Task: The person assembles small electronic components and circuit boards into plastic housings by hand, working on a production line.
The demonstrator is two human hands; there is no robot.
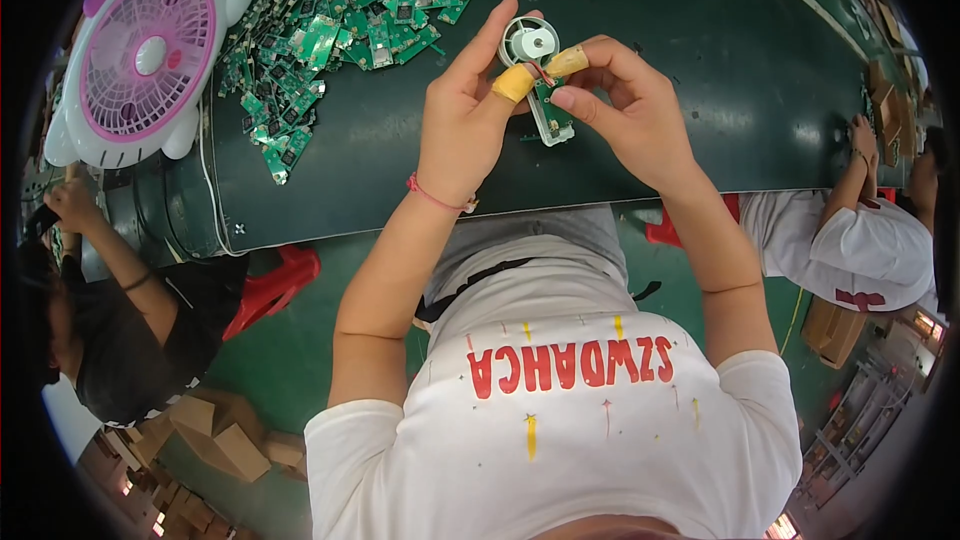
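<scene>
Your white housing: between your hands, over the desk; likely light, stiff; hold its rim, spare the delicate-looking wires | left hand: curled round the housing | right hand: half-curled at the wires, can't tell if gripping | count: one housing, one pink-and-white fan, uncountable circuit boards

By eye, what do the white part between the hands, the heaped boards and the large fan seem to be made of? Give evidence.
White part: probably rigid plastic, fairly matt, with a smooth, moulded-looking rim.
Heaped boards: likely laminate, green-coated, slightly shiny, carrying small components.
Large fan: apparently hard plastic, fairly glossy, its smooth curved shell catching light.
</scene>
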